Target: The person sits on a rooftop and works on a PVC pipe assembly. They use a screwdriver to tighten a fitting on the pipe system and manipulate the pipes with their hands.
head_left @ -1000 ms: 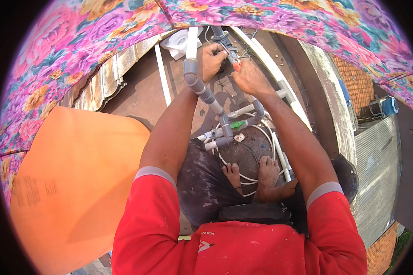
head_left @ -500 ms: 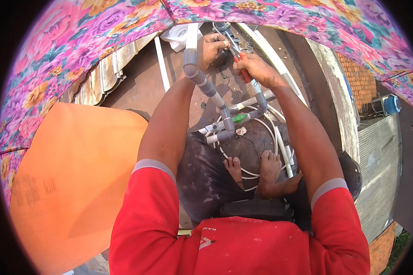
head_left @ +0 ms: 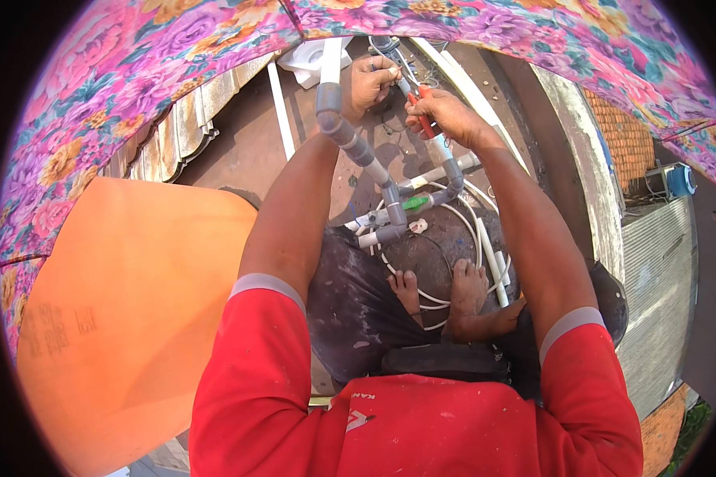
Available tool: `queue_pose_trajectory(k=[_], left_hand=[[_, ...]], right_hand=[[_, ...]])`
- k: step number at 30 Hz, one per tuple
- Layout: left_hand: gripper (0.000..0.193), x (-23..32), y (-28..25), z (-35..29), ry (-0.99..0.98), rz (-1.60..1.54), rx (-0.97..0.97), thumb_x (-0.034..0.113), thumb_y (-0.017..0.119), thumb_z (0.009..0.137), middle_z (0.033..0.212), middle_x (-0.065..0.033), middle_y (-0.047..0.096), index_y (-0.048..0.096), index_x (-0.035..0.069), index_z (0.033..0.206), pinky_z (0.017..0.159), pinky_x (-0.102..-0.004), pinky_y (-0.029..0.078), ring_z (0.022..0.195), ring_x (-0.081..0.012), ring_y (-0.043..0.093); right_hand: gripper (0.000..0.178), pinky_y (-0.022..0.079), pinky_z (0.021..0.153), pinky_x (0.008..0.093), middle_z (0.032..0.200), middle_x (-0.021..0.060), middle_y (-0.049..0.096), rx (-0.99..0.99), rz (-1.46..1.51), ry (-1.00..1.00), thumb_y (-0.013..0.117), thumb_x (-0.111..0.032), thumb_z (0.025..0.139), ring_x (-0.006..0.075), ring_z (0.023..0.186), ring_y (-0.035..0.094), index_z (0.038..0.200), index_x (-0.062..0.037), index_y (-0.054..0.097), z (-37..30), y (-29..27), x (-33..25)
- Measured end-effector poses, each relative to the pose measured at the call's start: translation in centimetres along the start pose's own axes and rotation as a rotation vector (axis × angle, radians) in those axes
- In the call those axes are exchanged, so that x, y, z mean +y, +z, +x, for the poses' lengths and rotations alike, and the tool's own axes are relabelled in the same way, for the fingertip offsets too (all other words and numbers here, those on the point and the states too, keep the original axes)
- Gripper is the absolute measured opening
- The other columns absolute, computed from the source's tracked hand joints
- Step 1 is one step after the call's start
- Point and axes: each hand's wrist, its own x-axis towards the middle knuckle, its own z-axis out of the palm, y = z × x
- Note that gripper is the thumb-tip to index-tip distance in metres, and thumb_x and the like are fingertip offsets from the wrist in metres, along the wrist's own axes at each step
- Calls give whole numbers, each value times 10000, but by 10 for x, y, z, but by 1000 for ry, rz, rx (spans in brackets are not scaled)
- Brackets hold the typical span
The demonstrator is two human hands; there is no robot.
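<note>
Beyond the pipes at the top middle, my right hand (head_left: pixel 452 118) is closed around red-handled pliers (head_left: pixel 424 119), whose jaws point away from me. Just left of it, my left hand (head_left: pixel 364 86) is pinched, thumb against fingers; what it grips is too small to make out. A thin white cable runs close by both hands. Between my forearms stands an assembly of grey and white plastic pipe (head_left: pixel 350 139) with elbows. A green valve handle (head_left: pixel 415 204) sits low on it. A second upright pipe (head_left: pixel 442 151) rises below the pliers.
Coiled white tubing (head_left: pixel 471 219) lies around my bare feet (head_left: pixel 467 290). Long white pipes (head_left: pixel 485 103) run along the right. An orange sheet (head_left: pixel 135 294) covers the left side. A flowered canopy (head_left: pixel 485 20) hangs overhead. Corrugated roofing (head_left: pixel 656 286) lies at right.
The pliers and my right hand have shifted slightly, and the handles look a little different in angle. My left hand stays pinched in nearly the same place.
</note>
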Motion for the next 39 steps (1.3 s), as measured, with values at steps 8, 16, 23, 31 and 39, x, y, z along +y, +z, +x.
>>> queue_pose_trajectory(k=[8, 16, 23, 31, 39], left_hand=[[143, -8, 5, 2, 60, 69, 57, 141, 629, 1002, 685, 62, 524, 701, 48, 920, 477, -223, 296, 535, -39, 420], [154, -6, -2, 4, 28, -7, -55, 166, 598, 1005, 691, 84, 494, 653, 86, 885, 488, -212, 264, 549, -29, 382], [179, 0, -6, 5, -5, -94, -127, 199, 589, 1010, 675, 79, 444, 632, 99, 868, 481, -223, 239, 536, -39, 349], [111, -11, 4, 2, -13, -83, 67, 150, 647, 996, 726, 1, 602, 658, 61, 932, 447, -217, 402, 557, -79, 584], [79, -17, 7, 0, -25, -74, 193, 106, 711, 963, 761, -41, 657, 675, 39, 943, 504, -225, 547, 581, -113, 665]], right_hand=[[436, 518, 886, 507, 1046, 317, 701, 267, -710, -152, 642, -278, 857, 475, 1010, 685, 1108, 78, 620, -4, 13, -13], [243, 559, 691, 378, 908, 131, 706, 28, -209, 9, 672, -230, 913, 226, 792, 700, 1013, -11, 642, -2, 1, -9], [271, 588, 646, 356, 869, 80, 704, -94, 77, 47, 693, -239, 927, 173, 762, 700, 1090, -30, 636, -3, -14, -4], [246, 562, 741, 334, 965, 72, 711, 84, -120, 51, 688, -270, 937, 157, 892, 702, 1080, -75, 642, -1, -2, -5], [497, 532, 944, 450, 1169, 237, 722, 225, -726, 6, 680, -331, 884, 382, 1106, 701, 1214, 35, 620, -2, 16, -19]])
